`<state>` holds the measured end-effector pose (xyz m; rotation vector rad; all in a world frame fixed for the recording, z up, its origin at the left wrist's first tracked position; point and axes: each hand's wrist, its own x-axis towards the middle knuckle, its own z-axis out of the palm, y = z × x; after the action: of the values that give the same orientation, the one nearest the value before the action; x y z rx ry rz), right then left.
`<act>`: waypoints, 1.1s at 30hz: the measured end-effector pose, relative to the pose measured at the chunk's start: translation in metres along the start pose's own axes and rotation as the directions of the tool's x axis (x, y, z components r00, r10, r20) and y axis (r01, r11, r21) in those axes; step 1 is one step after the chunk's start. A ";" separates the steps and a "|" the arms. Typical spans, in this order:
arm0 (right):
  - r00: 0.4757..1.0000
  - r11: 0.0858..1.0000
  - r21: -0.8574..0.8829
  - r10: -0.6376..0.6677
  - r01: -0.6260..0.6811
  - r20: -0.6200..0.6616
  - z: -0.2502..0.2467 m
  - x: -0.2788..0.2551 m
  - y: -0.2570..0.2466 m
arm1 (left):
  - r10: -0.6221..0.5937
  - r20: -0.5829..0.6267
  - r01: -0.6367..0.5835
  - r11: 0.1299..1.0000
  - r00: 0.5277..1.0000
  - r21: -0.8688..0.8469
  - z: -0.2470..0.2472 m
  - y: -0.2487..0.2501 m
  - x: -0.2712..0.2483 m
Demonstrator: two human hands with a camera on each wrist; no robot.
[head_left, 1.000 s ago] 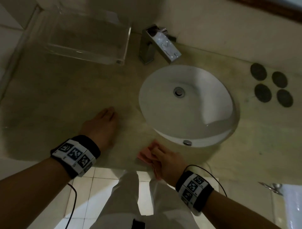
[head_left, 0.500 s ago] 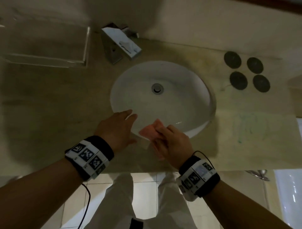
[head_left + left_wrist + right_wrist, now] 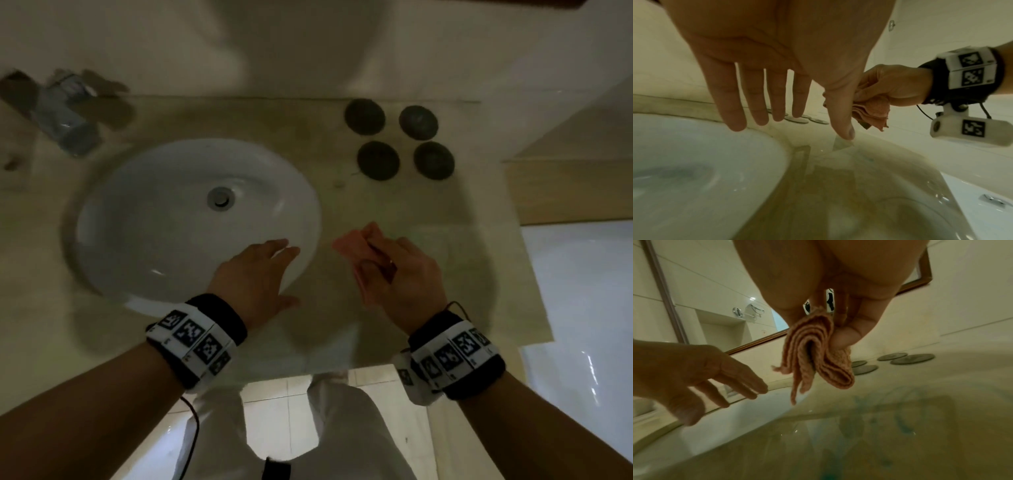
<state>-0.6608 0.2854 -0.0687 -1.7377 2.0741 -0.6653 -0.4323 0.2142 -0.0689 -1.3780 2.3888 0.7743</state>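
The person is standing at a bathroom counter [image 3: 428,212], and the right hand [image 3: 404,274] is holding a pink cloth [image 3: 352,241]. Its thumb and fingers are pinching the cloth between them. The cloth is folded over a few times, so it is making a thick little pad. I think that is why it is being held this way: a folded pad is easier to push and rub with than a floppy rag.

The cloth is hanging in the air above the counter, just to the right of the white sink [image 3: 144,178]. It is not touching the counter, and its loose corners are dangling down.

Under the cloth, blue-green smears [image 3: 902,423] are showing on the shiny counter top. The cloth is hanging right over them, so it looks like the person is getting ready to wipe them off.

The left hand [image 3: 255,274] is holding nothing. Its fingers are lying straight with small gaps between them, and the palm is facing down. It is hovering over the near right edge of the sink, and I can't see it touching anything. My guess is that it is being held out of the cloth's way, ready to lean on the rim once the rubbing starts.

Four dark round pads [image 3: 364,116] are sitting in a square at the back of the counter. They are well apart from the smears, so they are not getting in the way. The tap [image 3: 65,123] is looking blurry at the far left, behind the sink.
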 end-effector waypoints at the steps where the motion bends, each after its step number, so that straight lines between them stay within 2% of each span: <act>1: 1.000 1.000 -0.011 0.008 -0.008 -0.002 -0.012 0.005 0.016 | 0.003 -0.001 -0.003 1.000 1.000 0.002 0.004 0.016 0.008; 6: 1.000 0.995 -0.103 -0.015 0.018 0.028 -0.047 0.037 0.076 | -0.032 -0.006 0.032 0.999 0.999 0.011 0.026 0.066 0.029; 11: 0.992 0.993 -0.114 -0.010 0.024 0.126 -0.035 0.074 0.097 | -0.098 0.060 0.095 0.994 0.993 0.052 0.044 0.067 0.026; 15: 0.969 0.993 -0.112 -0.001 0.029 0.246 -0.004 0.086 0.095 | -0.063 -0.047 0.065 0.997 0.997 0.039 0.052 0.062 0.018; 18: 0.955 0.991 -0.116 -0.025 0.062 0.297 0.010 0.085 0.091 | -0.098 -0.089 0.098 0.995 0.991 0.003 0.054 0.058 0.015; 20: 0.946 0.983 -0.130 -0.087 0.133 0.313 0.015 0.081 0.082 | -0.142 -0.092 0.140 0.990 0.985 -0.036 0.057 0.053 0.012; 24: 0.912 0.958 -0.007 -0.270 0.286 0.308 0.027 0.047 0.055 | -0.155 -0.081 0.150 0.986 0.985 -0.069 0.063 0.048 0.007; 29: 0.812 0.906 -0.025 -0.365 0.422 0.455 0.052 -0.011 0.041 | -0.120 -0.117 0.117 0.992 0.986 -0.037 0.069 0.040 0.011; 31: 0.737 0.890 -0.090 -0.310 0.448 0.601 0.061 -0.028 0.038 | -0.106 -0.120 0.103 0.994 0.987 -0.029 0.069 0.041 0.011; 33: 0.745 0.914 -0.111 -0.244 0.391 0.621 0.064 -0.035 0.039 | -0.097 -0.139 0.096 0.995 0.986 -0.019 0.068 0.043 0.011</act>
<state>-0.6515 0.3173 -0.1444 -2.1141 1.4642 0.0817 -0.4761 0.2628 -0.1164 -1.5885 2.4024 0.6888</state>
